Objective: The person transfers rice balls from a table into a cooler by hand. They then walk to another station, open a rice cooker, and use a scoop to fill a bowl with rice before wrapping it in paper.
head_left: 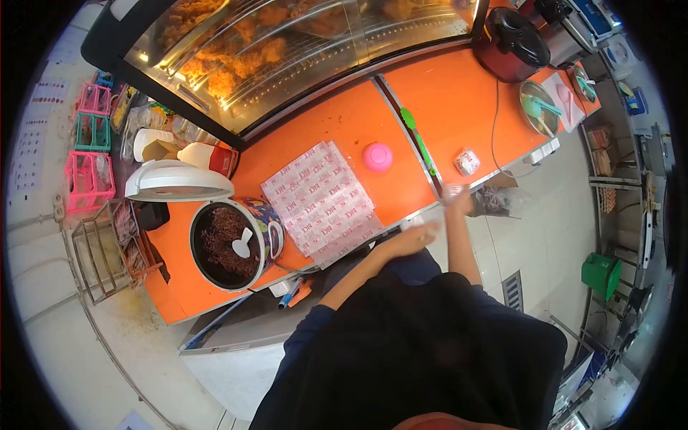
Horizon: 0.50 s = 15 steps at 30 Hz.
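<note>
My right hand (456,206) reaches over the counter's front edge, blurred by motion. At its fingertips is a pale, paper-wrapped packet (452,191). Just beyond it, another wrapped packet (466,162) with red print rests on the orange counter. My left hand (412,240), smeared by motion, hovers in front of the edge, left of the right hand. Overlapping printed wrapping sheets (322,197) lie to its left, and a pink bowl (378,156) sits rounded side up behind them. Further left, an open rice cooker (264,228) contains dark reddish rice (222,233) and a white scoop (242,244).
Fried food fills a lit glass display case (287,64) along the back. Green tongs (418,140) lie along a dark counter seam. To the right stand a dark red cooker (510,46) and a metal bowl (529,125) with utensils. A cable (496,122) crosses the counter.
</note>
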Each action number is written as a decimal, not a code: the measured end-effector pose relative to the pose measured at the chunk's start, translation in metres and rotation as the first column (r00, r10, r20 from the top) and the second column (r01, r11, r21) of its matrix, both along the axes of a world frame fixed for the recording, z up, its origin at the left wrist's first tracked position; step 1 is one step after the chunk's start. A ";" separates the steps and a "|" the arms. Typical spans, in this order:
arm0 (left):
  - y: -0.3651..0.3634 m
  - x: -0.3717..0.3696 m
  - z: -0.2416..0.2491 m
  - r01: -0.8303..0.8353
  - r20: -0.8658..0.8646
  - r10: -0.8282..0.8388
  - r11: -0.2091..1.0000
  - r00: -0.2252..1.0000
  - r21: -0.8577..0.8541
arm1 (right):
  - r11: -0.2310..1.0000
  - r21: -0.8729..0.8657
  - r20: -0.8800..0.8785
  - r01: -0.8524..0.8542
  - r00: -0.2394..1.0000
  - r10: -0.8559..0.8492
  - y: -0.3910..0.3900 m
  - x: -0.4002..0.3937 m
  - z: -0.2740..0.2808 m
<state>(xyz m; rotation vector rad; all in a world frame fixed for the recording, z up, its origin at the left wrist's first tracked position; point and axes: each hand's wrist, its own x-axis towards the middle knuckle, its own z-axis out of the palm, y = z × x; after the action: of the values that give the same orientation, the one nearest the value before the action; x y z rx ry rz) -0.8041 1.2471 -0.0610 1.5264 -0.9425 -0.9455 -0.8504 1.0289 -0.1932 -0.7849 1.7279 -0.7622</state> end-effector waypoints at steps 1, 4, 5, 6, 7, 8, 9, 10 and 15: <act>0.006 0.004 0.014 0.282 -0.176 -0.269 0.958 0.947 0.053 | 0.980 -0.186 -0.285 -0.067 0.958 0.011 -0.011 -0.003 0.024; 0.036 0.012 0.022 0.352 -0.211 -0.329 0.932 0.920 0.083 | 0.817 -0.449 -0.554 -0.361 0.830 0.063 -0.054 -0.012 0.019; 0.050 0.012 0.022 0.166 -0.048 -0.162 0.983 0.986 0.084 | 0.845 -0.360 -0.611 -0.395 0.785 0.106 -0.060 -0.004 0.023; 0.062 0.010 0.025 -0.115 -0.030 0.117 0.991 0.993 0.074 | 0.866 -0.268 -0.661 -0.423 0.735 0.154 -0.065 0.006 0.028; 0.075 0.015 0.036 -0.142 -0.026 0.145 0.986 0.989 0.090 | 0.858 -0.256 -0.657 -0.446 0.731 0.184 -0.073 0.016 0.022; 0.093 0.025 0.056 -0.320 0.031 0.319 0.944 0.947 0.081 | 0.851 -0.254 -0.731 -0.460 0.668 0.142 -0.083 0.024 0.014; 0.113 0.034 0.071 -0.484 0.087 0.478 0.873 0.874 0.059 | 0.844 -0.254 -0.797 -0.472 0.597 0.094 -0.083 0.030 0.009; 0.136 0.040 0.079 -0.568 0.283 0.534 0.822 0.797 0.048 | 0.837 -0.249 -0.794 -0.488 0.598 0.112 -0.074 0.040 0.020; 0.249 0.064 0.119 -0.918 0.821 0.539 0.394 0.189 -0.048 | 0.187 -0.674 -0.493 -0.714 0.624 0.606 0.012 0.110 0.069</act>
<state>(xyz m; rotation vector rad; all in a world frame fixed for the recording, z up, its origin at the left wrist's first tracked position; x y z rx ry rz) -0.7403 1.4961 0.0584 2.5485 -0.2389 0.3584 -0.7401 1.0413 -0.1242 -2.1462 0.7630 -0.8874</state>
